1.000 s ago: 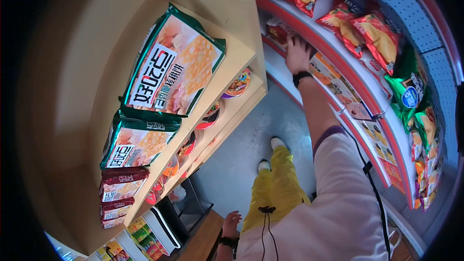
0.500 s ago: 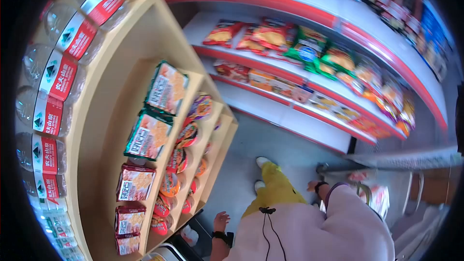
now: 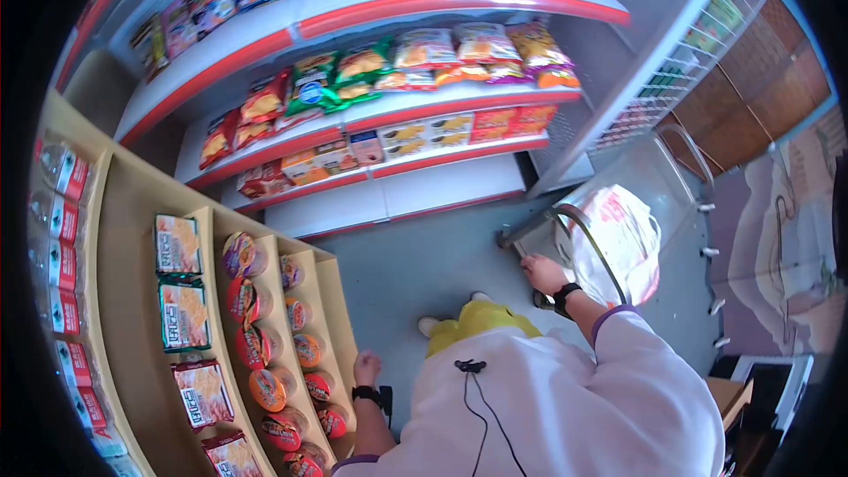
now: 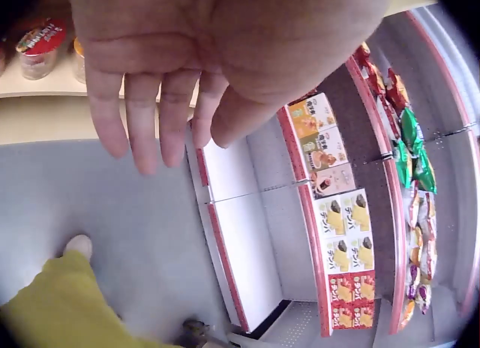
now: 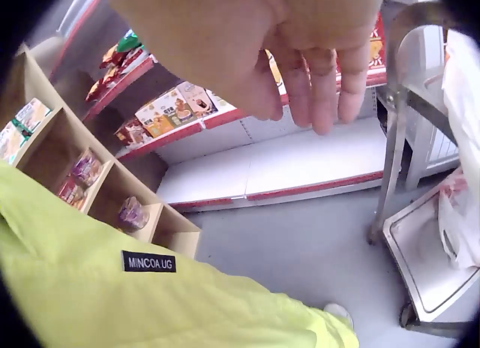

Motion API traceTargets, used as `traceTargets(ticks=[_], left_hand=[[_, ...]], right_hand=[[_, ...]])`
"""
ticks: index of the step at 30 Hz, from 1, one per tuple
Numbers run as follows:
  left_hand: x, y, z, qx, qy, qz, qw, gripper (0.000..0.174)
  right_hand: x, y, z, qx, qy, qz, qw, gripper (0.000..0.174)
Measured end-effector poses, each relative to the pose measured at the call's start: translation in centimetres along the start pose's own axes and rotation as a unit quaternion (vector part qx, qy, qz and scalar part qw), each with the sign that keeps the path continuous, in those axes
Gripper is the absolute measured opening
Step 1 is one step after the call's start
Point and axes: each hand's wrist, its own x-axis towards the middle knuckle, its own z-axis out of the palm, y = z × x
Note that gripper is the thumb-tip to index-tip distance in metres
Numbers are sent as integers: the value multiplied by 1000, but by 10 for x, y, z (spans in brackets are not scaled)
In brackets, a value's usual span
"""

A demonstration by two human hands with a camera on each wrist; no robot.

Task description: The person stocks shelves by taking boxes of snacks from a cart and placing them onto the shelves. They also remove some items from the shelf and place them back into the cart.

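Both hands hang empty. The left hand (image 3: 367, 368) is low beside the wooden shelf of cup noodles (image 3: 268, 389); in the left wrist view its fingers (image 4: 142, 115) hang loose and fairly straight. Close to the curved metal handle (image 3: 594, 243) of a cart is the right hand (image 3: 543, 274); whether it touches the cart cannot be told in the head view. The right wrist view shows the right hand (image 5: 300, 70) with relaxed fingers and nothing in them. A white plastic bag (image 3: 618, 247) sits on the cart.
Ahead stand red-edged white shelves (image 3: 450, 189) with snack bags (image 3: 311, 88) and boxes (image 3: 406, 139). Bottles (image 3: 64, 265) and biscuit packs (image 3: 184, 314) line the wooden shelf at left. A wire rack (image 3: 658, 93) rises beyond the cart.
The right hand has come down from the boxes on the red-edged shelf and now hangs near the cart. The head view has swung right, bringing the cart and bag into fuller view.
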Motion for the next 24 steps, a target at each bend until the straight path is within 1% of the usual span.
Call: traceTargets(ticks=[2,3,5,6,8,10,11,12,14,15,16,17,18,19,20,21,22,23,24], left_hand=[[-1,14,12,-25,-6,65,998,14],[-7,18,22,-19,-10,64,998,14],[-25,20,41,-6,15,69,997,15],[-30,10,47,-10,22,72,997,15],[-30,-41,54,-4,-3,76,997,15],[-70,-62,79,45,29,5,999,12],[-91,-74,95,11,50,-32,998,9],[-107,-88,111,-7,69,-30,997,9],[-143,-122,136,-31,37,-114,992,6],[-163,-132,154,31,68,-143,987,10],[-180,-140,168,22,83,-145,986,10],[-192,-145,182,52,65,-151,985,14],[-201,-149,195,80,44,-157,983,18],[-208,-150,204,127,22,-125,984,23],[-212,-150,212,113,31,-122,986,23],[-217,-152,218,233,48,-25,971,25],[-221,-156,220,351,66,69,932,26],[-224,-158,220,343,79,65,934,26],[-226,-163,217,270,78,46,958,26]], right_hand=[[-20,7,-16,-24,75,-84,993,16],[-26,11,-29,-20,75,-77,994,16],[-35,21,-56,-92,86,-126,984,17],[-41,31,-64,-91,86,-134,983,17],[-43,57,-80,-115,129,-182,968,19],[-51,84,-93,-96,158,-199,962,19],[-56,104,-94,-105,153,-195,963,21],[-64,116,-101,-94,165,-213,958,24],[-84,139,-111,-126,139,-231,955,27],[-99,144,-118,-141,124,-239,952,35],[-111,150,-122,-157,114,-245,950,45],[-119,161,-115,-154,113,-260,947,45],[-128,176,-107,-58,113,-222,967,54],[-134,190,-99,37,110,-183,976,63],[-140,198,-91,89,124,-143,978,70],[-142,203,-84,141,122,-100,977,69],[-142,208,-75,194,116,-57,972,69],[-139,215,-64,195,110,-71,972,69],[-136,221,-52,214,102,-54,970,64]])
